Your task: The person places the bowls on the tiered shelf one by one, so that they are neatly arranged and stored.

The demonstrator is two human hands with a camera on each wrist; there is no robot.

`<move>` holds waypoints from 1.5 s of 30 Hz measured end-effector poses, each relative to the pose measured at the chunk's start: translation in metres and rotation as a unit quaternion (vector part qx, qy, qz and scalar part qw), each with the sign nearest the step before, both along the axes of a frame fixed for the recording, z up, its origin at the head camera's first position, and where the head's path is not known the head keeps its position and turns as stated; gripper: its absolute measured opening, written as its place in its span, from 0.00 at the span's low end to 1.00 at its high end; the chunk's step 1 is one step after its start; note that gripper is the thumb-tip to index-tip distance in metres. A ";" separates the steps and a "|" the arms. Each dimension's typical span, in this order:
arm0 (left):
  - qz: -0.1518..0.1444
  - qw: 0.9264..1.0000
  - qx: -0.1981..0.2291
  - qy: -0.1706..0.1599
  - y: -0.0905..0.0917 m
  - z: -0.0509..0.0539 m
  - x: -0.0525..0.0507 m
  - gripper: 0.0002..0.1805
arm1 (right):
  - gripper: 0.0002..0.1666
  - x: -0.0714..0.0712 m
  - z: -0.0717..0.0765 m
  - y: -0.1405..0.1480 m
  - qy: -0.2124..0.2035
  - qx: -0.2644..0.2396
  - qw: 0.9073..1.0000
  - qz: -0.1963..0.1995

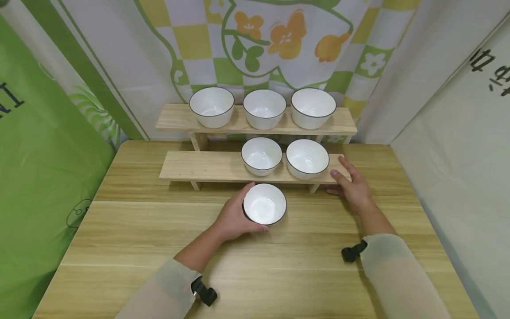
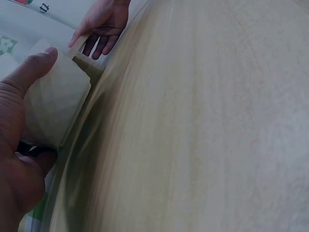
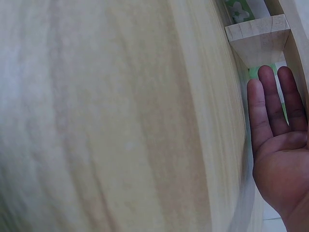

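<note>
In the head view my left hand [image 1: 235, 217] grips a white bowl [image 1: 264, 204] with a dark rim, in front of the lower wooden shelf [image 1: 203, 166]. The left wrist view shows this bowl's patterned outer wall [image 2: 58, 101], with the thumb across it. My right hand [image 1: 356, 188] holds the right end of the lower shelf, thumb and index finger on top. Three of its fingers [image 3: 273, 104] stretch out under the board in the right wrist view. On the lower shelf sit two similar bowls, one in the middle [image 1: 261, 157] and one farther right [image 1: 307, 158].
Behind stands a higher wooden shelf [image 1: 175, 117] with three white bowls, left [image 1: 211, 107], middle [image 1: 264, 110] and right [image 1: 313, 108]. Both shelves stand on a wooden table [image 1: 295, 274]. Printed curtains [image 1: 191, 40] hang around the back and sides.
</note>
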State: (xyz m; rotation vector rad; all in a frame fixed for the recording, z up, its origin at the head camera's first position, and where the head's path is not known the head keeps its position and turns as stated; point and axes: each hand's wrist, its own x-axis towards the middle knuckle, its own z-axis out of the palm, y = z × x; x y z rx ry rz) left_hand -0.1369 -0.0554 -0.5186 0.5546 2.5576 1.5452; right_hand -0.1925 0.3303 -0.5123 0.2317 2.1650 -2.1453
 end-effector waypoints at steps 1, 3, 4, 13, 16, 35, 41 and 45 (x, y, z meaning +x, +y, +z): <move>0.002 1.000 0.001 -0.001 -0.001 0.001 0.000 0.73 | 0.52 0.000 0.000 0.000 -0.001 -0.002 1.000 0.000; 0.005 1.000 0.003 -0.003 -0.004 0.003 0.001 0.73 | 0.52 0.000 0.000 0.000 -0.002 -0.007 1.000 -0.002; 0.006 1.000 0.003 -0.005 -0.005 0.004 0.001 0.73 | 0.51 0.000 0.000 0.001 -0.003 -0.007 1.000 -0.001; 0.031 0.999 0.002 -0.015 -0.016 0.009 0.004 0.72 | 0.51 -0.001 0.000 0.001 -0.005 0.000 1.000 -0.001; 0.034 0.999 0.008 -0.015 -0.021 0.011 0.004 0.72 | 0.51 -0.001 0.000 0.001 -0.005 0.002 1.000 -0.003; 0.085 0.996 0.036 -0.005 -0.063 0.040 0.000 0.69 | 0.50 -0.002 -0.001 0.000 0.002 -0.008 1.000 0.003; 0.092 0.995 0.032 -0.007 -0.073 0.050 -0.002 0.69 | 0.51 -0.002 -0.001 0.001 0.004 -0.004 1.000 0.005; 0.105 0.994 0.027 0.008 -0.080 0.055 -0.005 0.70 | 0.51 -0.002 -0.001 0.001 0.005 0.003 1.000 0.008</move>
